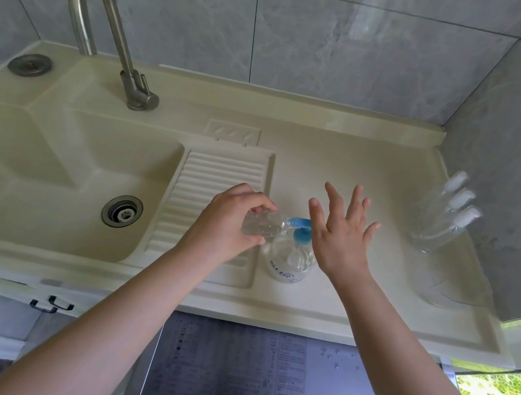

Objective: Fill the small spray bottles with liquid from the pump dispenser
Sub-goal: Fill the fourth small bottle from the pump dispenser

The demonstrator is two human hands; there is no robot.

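Risk of spillage: small spray bottle held nearly horizontal, neck at blue pump nozzle; any misalignment on the next press likely to send liquid onto the surface. Risk of tipping: pump dispenser unsupported at its body, so an off-centre press could rock it.

Left hand: fingers and thumb curled round the bottle. Right hand: fingers spread, raised just right of the pump head, contact not discernible. Dispenser between both hands, slightly below. Capped spray bottles well right of right hand.
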